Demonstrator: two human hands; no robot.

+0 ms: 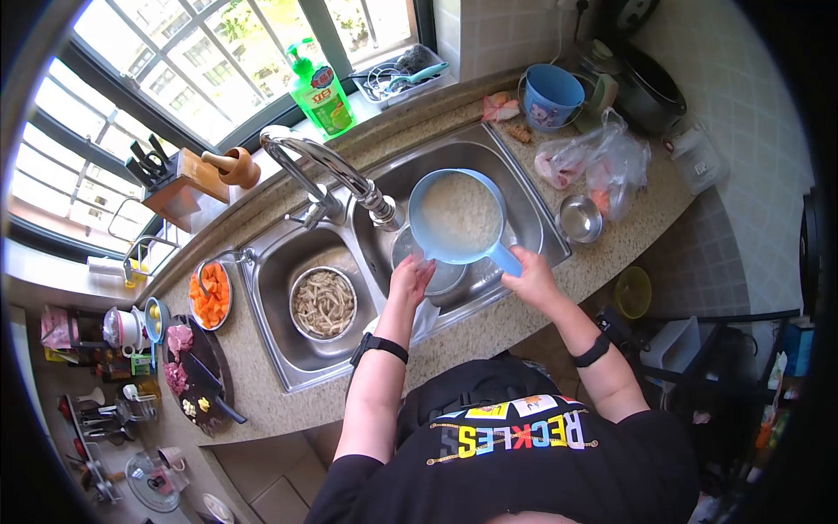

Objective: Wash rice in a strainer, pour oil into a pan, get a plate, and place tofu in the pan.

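A light blue handled bowl (457, 217) with whitish, cloudy contents hangs over the right sink basin. My right hand (531, 278) is closed round its handle. At the bowl's lower left rim is my left hand (413, 279), its fingers pressed against the edge. Under the bowl, partly hidden, a round grey container (445, 278) sits in the basin. The chrome faucet (381, 208) stands just left of the bowl; no water shows coming from it. In the left basin is a round dish of pale strips (323, 303).
Orange chunks fill a plate (229, 306) left of the sink, beside a dark board (225, 384) with meat and a knife (229, 410). On the right counter are a metal bowl (580, 218), plastic bags (615, 166) and a blue bucket (552, 96). Green soap (325, 100) stands by the window.
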